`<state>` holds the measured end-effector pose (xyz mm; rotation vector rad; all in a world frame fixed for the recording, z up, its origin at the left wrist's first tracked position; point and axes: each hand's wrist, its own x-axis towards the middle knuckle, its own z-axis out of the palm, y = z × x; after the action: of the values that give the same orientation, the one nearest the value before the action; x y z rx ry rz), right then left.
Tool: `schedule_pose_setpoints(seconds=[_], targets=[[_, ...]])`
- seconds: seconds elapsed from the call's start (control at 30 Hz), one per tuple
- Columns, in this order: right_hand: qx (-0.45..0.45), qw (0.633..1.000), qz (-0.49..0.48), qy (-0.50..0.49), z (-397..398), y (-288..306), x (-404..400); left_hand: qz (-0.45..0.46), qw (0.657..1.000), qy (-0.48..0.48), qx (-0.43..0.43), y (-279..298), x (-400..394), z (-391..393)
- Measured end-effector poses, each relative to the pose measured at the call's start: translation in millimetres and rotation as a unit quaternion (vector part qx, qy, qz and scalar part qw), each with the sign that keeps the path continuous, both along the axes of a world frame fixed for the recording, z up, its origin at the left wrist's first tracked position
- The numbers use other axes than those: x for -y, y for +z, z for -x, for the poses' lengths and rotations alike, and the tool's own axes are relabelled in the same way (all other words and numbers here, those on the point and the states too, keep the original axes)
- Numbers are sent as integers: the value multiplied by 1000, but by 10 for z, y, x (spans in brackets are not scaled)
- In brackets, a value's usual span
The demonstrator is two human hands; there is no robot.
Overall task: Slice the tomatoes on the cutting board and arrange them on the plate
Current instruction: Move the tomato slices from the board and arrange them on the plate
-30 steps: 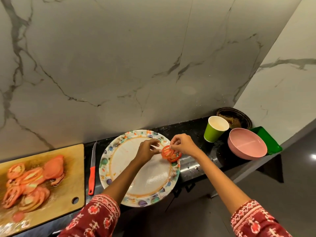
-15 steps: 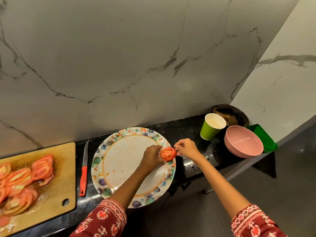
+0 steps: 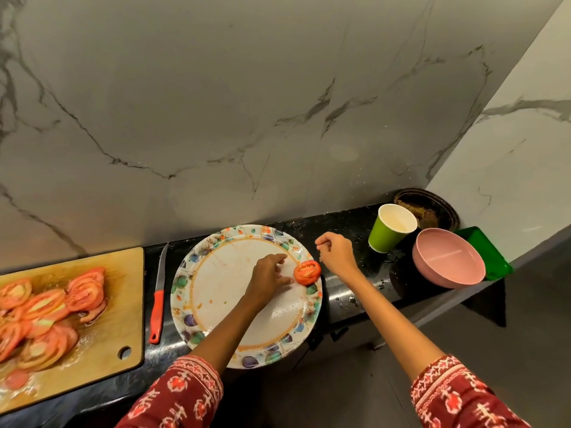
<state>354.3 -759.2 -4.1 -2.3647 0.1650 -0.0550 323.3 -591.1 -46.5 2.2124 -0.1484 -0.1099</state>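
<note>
Step in hand: laying sliced tomato on plate (image 3: 197,291), one slice at a time. Single slice (image 3: 306,272) lies flat on plate's right rim, cut face up. Left hand (image 3: 268,278) over plate centre, fingers straight and relaxed, tips just beside slice; whether touching, can't tell. Holds nothing. Right hand (image 3: 335,254) off plate's right edge above desk (image 3: 343,291), fingers loosely curled, nothing held.

To do well (judgement): seat slices along rim w/ slight overlap, work round in one direction; slices look wet and floppy, so support from below, don't pinch hard.

Remaining slices (image 3: 40,316) piled on cutting board (image 3: 123,304) at desk's left end; most still to move.

Containers: plate has 1 slice + juice smears. Green cup (image 3: 390,230) and pink bowl (image 3: 448,262) near desk's right end, both look empty.
</note>
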Motion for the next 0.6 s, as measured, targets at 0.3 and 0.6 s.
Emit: schedule_pose_setpoints(seconds=[0.3,0.6], targets=[[52,981,-62,177,-41,89,-1141,13,971,218,98,228,-1387,366],[0,942,-31,333,251,20,-2815,-76,930,347,94,343,-3105,1312]])
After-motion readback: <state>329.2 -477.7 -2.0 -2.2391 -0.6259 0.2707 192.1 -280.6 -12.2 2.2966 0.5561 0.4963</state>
